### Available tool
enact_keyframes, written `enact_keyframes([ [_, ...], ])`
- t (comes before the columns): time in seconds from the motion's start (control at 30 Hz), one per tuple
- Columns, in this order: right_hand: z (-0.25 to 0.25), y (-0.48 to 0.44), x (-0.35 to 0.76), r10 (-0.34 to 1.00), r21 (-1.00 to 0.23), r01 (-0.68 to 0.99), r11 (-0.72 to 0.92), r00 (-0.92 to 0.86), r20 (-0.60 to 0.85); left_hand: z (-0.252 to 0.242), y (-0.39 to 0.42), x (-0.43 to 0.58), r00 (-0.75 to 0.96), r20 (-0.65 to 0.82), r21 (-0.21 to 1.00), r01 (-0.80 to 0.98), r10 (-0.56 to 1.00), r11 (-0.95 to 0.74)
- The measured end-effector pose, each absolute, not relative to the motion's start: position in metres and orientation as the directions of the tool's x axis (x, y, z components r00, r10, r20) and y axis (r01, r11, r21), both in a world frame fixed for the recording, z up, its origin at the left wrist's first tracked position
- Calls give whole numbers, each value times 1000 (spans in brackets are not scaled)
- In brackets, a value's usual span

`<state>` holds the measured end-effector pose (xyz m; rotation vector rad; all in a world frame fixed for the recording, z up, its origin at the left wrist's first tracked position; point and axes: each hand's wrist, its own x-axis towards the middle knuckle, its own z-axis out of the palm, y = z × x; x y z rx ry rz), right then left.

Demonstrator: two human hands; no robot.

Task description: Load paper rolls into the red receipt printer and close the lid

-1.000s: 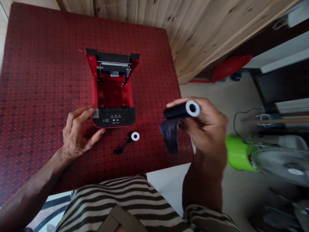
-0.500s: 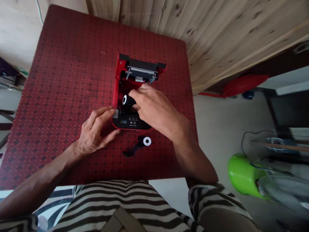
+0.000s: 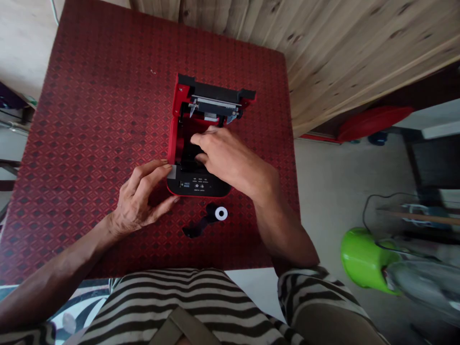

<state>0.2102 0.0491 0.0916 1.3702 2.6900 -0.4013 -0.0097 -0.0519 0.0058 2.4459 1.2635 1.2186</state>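
A red and black printer (image 3: 212, 189) with its lid (image 3: 215, 98) raised stands on the table. My left hand (image 3: 138, 199) grips its near left corner, fingertips by a grey patch on top and thumb at the front edge. My right hand (image 3: 230, 160) reaches down into the dark compartment, its fingers curled closed; whatever lies in them blends into the black interior and cannot be made out. In front of the printer lies a small black roll (image 3: 221, 213) with a white ring-shaped end and a loose black strip (image 3: 194, 230) trailing left.
The patterned red table (image 3: 108, 110) meets a wooden plank wall (image 3: 230, 21) at the back. Down on the right, a green bucket (image 3: 362, 258) stands on the floor (image 3: 319, 191). A red rounded object (image 3: 375, 123) is farther back there.
My right hand has gone slightly deeper into the printer. The white-ended black roll it held no longer shows. My left hand stays on the corner, and the view has shifted slightly.
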Motion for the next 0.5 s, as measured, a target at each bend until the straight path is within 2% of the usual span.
enact_keyframes([
  [0.17, 110, 29, 232, 676, -436, 607, 665, -737, 4, 5, -51, -11, 324, 583, 446, 639, 745, -627],
  [0.23, 113, 19, 239, 652, -496, 549, 673, -757, 47, 8, -52, -12, 327, 578, 451, 635, 748, -627],
  [0.5, 103, 5, 247, 708, -494, 564, 661, -687, 163, 56, -15, -22, 211, 490, 625, 592, 846, -509],
])
